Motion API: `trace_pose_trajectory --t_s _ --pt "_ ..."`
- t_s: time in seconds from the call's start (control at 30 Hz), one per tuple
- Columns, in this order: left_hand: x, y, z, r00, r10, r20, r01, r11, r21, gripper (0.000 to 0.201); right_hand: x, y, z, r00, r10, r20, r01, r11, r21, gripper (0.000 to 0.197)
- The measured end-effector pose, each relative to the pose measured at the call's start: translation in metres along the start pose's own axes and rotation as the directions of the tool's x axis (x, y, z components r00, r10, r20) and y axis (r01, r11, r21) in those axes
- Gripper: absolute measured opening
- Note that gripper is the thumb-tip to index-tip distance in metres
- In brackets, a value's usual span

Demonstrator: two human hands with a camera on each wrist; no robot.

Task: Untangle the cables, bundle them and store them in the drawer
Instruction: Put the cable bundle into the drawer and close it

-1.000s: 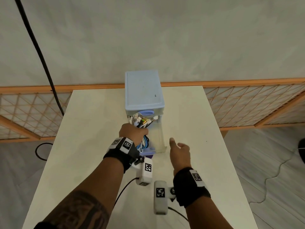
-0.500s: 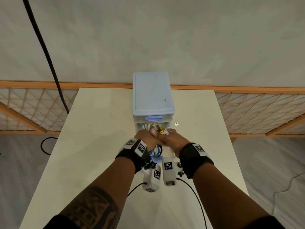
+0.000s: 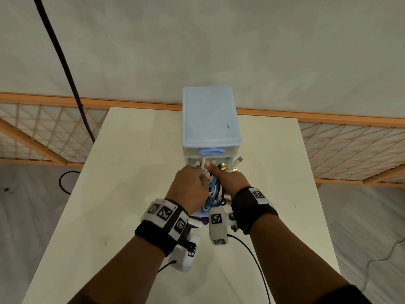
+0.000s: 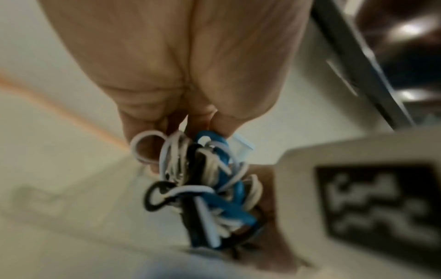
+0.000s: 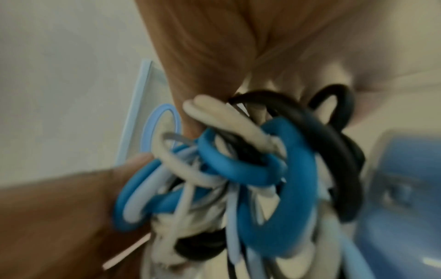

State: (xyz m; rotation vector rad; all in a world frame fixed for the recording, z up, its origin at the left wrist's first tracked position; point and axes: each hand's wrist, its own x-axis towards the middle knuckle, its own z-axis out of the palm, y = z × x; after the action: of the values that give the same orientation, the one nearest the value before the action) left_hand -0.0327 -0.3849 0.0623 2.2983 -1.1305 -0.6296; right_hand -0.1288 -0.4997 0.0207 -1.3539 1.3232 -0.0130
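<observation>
On one cream table (image 3: 135, 172), one pale blue plastic drawer box (image 3: 210, 119) was seen with one drawer pulled open, and the storing step seemed to be in hand. One mixed bunch of blue, white and black cables (image 3: 213, 189) was gripped above that drawer by two hands, the left hand (image 3: 189, 189) and the right hand (image 3: 232, 181). Next, it likely had to be pushed down inside, loose plugs too.

Pale blue, cream and tangled cable colours

Bundle of blue, white and black cables (image 3: 213, 189) at 6 o'clock of the pale-blue plastic drawer unit (image 3: 210, 116); cream table (image 3: 135, 167); black wristbands (image 3: 252, 207) carry black-and-white square markers.
</observation>
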Motion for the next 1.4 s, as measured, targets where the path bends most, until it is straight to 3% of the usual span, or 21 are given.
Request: trace_pose_trajectory --t_s 0.07,0.1,0.13,0.17,0.2,0.27,0.3,0.37,0.5,0.53,0.67,0.77,0.9,1.07,1.23,1.4 --pt "-0.004 -0.003 -0.006 0.976 0.068 -0.206 -0.056 0.996 0.066 0.037 -0.004 -0.005 -0.002 1.000 -0.020 0.007 0.020 0.998 -0.056 0.078" --pt "-0.004 -0.006 -0.009 0.972 0.019 -0.235 -0.006 0.998 0.055 0.055 -0.005 -0.006 -0.002 1.000 -0.020 0.009 0.021 0.997 -0.070 0.075" --pt "-0.002 -0.009 -0.012 0.979 -0.117 -0.165 0.113 0.993 -0.033 0.080 -0.005 -0.007 -0.002 1.000 -0.021 0.015 0.022 0.996 -0.083 0.075" --pt "0.000 -0.010 -0.015 0.963 -0.268 -0.010 0.263 0.952 -0.159 0.106 -0.006 -0.009 -0.002 1.000 -0.016 0.022 0.018 0.996 -0.085 0.075" --pt "0.002 -0.012 -0.016 0.915 -0.364 0.175 0.399 0.883 -0.247 0.126 -0.007 -0.010 -0.001 1.000 -0.015 0.024 0.016 0.997 -0.075 0.077" --pt "0.007 -0.016 -0.016 0.828 -0.386 0.406 0.512 0.817 -0.266 0.143 -0.007 -0.013 0.000 1.000 -0.013 0.024 0.016 0.995 -0.095 0.082" --pt "0.008 -0.018 -0.016 0.820 -0.373 0.433 0.512 0.817 -0.265 0.146 -0.008 -0.015 0.000 1.000 -0.012 0.025 0.015 0.992 -0.126 0.085" --pt "0.013 -0.022 -0.012 0.833 -0.366 0.414 0.495 0.827 -0.266 0.145 -0.009 -0.018 -0.003 1.000 -0.016 0.022 0.019 0.986 -0.164 0.089" --pt "0.015 -0.028 -0.006 0.886 -0.356 0.296 0.444 0.834 -0.327 0.127 -0.017 -0.022 -0.013 0.996 0.074 0.042 -0.069 0.990 -0.121 0.130" --pt "0.015 -0.030 -0.006 0.899 -0.347 0.269 0.424 0.844 -0.328 0.123 -0.022 -0.021 -0.016 0.994 0.076 0.076 -0.071 0.995 -0.067 0.131" --pt "0.023 -0.036 -0.006 0.909 -0.323 0.264 0.400 0.854 -0.332 0.105 -0.032 -0.018 -0.031 0.982 -0.052 0.180 0.024 0.988 0.152 0.096" --pt "0.029 -0.040 0.000 0.912 -0.320 0.257 0.388 0.877 -0.284 0.094 -0.025 -0.013 -0.030 0.986 -0.111 0.121 0.106 0.993 0.045 0.070" --pt "0.031 -0.040 0.007 0.894 -0.348 0.282 0.424 0.859 -0.287 0.097 -0.016 -0.016 -0.025 0.983 -0.171 0.073 0.177 0.980 -0.089 0.070" --pt "0.021 -0.032 -0.009 0.911 -0.278 0.304 0.383 0.844 -0.376 0.109 0.016 -0.014 -0.015 0.990 -0.140 0.001 0.139 0.983 -0.121 0.082" --pt "0.024 -0.027 -0.006 0.939 -0.267 0.218 0.336 0.847 -0.411 0.137 0.037 -0.016 -0.004 0.995 -0.081 -0.063 0.056 0.944 -0.324 0.074" --pt "0.035 -0.032 0.007 0.939 -0.307 0.157 0.344 0.869 -0.355 0.126 0.050 -0.012 -0.006 0.991 -0.130 0.028 0.128 0.879 -0.459 0.049"
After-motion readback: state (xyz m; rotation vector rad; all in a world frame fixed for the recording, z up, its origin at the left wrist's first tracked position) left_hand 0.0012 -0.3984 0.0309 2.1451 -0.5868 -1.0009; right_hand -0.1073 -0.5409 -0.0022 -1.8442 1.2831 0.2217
